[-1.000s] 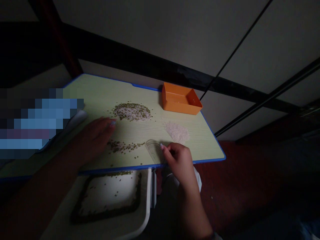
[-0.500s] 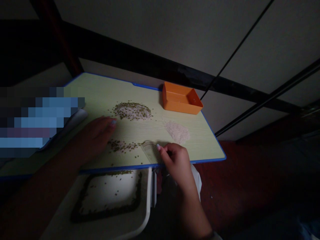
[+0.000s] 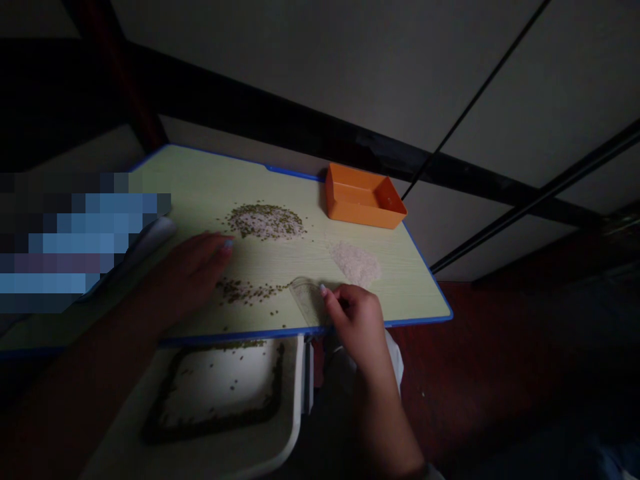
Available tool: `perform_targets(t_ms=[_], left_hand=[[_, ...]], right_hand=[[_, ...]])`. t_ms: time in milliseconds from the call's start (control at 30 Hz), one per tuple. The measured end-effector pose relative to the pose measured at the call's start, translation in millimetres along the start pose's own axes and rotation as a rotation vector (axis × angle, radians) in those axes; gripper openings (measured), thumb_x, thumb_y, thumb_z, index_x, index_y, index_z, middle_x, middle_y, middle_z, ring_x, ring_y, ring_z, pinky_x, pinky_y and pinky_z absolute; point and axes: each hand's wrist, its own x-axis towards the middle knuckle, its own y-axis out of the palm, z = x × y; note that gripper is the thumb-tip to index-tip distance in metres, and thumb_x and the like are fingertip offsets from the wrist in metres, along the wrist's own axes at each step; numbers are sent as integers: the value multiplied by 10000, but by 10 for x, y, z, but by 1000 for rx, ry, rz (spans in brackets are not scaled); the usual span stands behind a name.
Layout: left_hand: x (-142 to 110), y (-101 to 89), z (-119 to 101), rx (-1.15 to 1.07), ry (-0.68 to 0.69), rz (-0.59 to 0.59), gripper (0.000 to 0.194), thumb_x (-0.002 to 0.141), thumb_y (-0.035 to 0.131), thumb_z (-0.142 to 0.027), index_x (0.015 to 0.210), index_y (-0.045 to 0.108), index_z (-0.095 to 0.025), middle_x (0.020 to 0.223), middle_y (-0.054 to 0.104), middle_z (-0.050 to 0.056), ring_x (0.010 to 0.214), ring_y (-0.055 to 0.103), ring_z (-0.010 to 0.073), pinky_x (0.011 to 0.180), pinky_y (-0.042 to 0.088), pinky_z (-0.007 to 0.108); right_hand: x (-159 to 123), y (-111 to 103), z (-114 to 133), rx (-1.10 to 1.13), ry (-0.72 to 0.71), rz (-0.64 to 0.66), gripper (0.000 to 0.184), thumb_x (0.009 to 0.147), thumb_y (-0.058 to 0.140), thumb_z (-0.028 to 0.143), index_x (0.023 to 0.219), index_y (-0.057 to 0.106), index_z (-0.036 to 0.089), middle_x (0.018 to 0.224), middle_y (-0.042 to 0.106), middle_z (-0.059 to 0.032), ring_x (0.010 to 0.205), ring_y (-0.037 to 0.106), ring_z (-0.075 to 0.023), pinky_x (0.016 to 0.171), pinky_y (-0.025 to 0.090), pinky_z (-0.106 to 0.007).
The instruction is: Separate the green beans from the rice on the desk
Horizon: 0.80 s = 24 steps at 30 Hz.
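Observation:
My right hand (image 3: 356, 320) is closed on a small clear plastic scraper (image 3: 306, 299) held on edge at the front of a pale green table (image 3: 200, 193). Just left of the scraper lies a small mixed heap of green beans and rice (image 3: 244, 292). My left hand (image 3: 193, 273) lies flat on the table with fingers stretched out, its fingertips beside that heap. A bigger mixed pile (image 3: 265, 222) sits farther back. A heap of white rice (image 3: 356, 263) lies right of centre, behind my right hand.
An orange tray (image 3: 364, 197) stands at the table's far right corner. Below the front edge sits a white tray (image 3: 280, 433) with green beans around its floor. A blurred blue patch covers the left side. Dark bars cross the wall behind.
My right hand slid the scraper a little left toward the small heap, then back right to about where it began. My left hand stayed put.

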Motion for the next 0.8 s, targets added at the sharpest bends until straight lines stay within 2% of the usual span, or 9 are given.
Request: perform_targets(t_ms=[200,533,800], left_hand=[[-3,-2,20,-79,-28,34,603,856,229,-552,1192,551,-168,1289,580,82,1239,493,230,1129,324,409],[-6,1,12,-94,-28,34,580,867,241,-552,1180,552,-176,1277,582,80,1231,496,234,1122,329,427],[-1,-16,11,-81,-39,52,616,861,232,-538,1208,537,-131,1315,561,114,1261,473,245,1138,299,455]], right_hand=[[1,20,-4,-18,-1,0,350,903,516,350,601,582,184,561,558,0,509,453,-105,496,288,-232],[8,-3,-29,-69,19,-16,372,903,512,354,574,553,185,528,521,10,490,421,-102,495,262,-238],[21,1,-47,-46,31,-20,358,901,512,348,587,553,182,531,506,14,500,415,-100,503,263,-235]])
